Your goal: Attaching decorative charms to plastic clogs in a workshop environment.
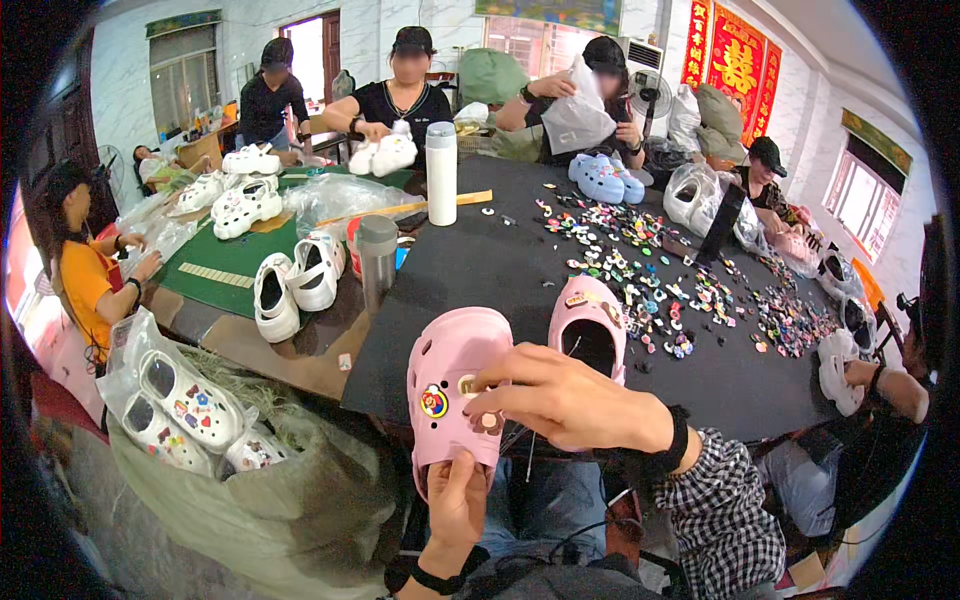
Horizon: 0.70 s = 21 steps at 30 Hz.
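Observation:
My left hand (457, 512) grips a pink clog (458, 345) by its opening, thumb on top, toe pointing away from me. A round cartoon-figure charm (433, 401) and a brown flower-shaped charm (487, 422) sit on its upper. My right hand (580, 402) reaches across from the right, its fingers bent together at a small cream round charm (467, 385) on the clog; the fingertips partly cover it. Just beyond my right hand, a second pink clog (580, 298) with charms lies on the black tabletop (440, 270).
Many loose colourful charms (640, 265) spread across the table's right half. A white bottle (441, 175) and a grey tumbler (377, 262) stand left of centre. White clogs (275, 298) sit at left; blue clogs (605, 178) at the back. A sack with bagged clogs (190, 400) stands lower left. Several people work around.

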Each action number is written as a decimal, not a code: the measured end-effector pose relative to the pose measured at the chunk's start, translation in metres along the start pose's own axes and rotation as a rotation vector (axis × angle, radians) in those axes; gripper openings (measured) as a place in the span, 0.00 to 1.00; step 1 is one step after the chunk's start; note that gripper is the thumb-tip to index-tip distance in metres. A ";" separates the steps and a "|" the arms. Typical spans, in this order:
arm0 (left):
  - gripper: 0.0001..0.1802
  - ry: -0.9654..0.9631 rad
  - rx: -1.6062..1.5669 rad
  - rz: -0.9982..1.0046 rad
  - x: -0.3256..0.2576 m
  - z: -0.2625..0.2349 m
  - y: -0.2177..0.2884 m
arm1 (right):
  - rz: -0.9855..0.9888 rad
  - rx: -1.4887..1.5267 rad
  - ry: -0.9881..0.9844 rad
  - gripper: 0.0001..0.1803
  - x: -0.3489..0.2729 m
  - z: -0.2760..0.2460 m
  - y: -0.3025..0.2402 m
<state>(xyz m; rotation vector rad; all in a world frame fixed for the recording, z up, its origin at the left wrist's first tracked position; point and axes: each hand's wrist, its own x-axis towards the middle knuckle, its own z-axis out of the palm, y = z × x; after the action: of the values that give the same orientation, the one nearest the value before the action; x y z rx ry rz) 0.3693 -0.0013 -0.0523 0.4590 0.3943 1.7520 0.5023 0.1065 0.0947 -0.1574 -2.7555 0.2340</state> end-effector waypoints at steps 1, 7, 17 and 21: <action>0.24 0.013 -0.006 -0.005 0.000 -0.002 0.000 | 0.076 0.049 0.125 0.16 -0.002 0.006 -0.001; 0.23 -0.002 -0.006 0.053 0.000 0.007 0.000 | 0.315 0.069 0.276 0.14 -0.013 0.020 -0.024; 0.24 0.039 -0.006 0.025 -0.001 0.003 -0.001 | 0.315 0.174 0.315 0.17 -0.012 0.031 -0.018; 0.24 0.028 0.009 0.042 -0.001 0.007 0.000 | 0.293 0.111 0.336 0.18 -0.018 0.031 -0.018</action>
<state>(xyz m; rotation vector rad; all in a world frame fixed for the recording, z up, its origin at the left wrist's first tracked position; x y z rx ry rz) 0.3736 -0.0023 -0.0462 0.4522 0.4152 1.7992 0.5059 0.0819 0.0632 -0.5220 -2.3723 0.3974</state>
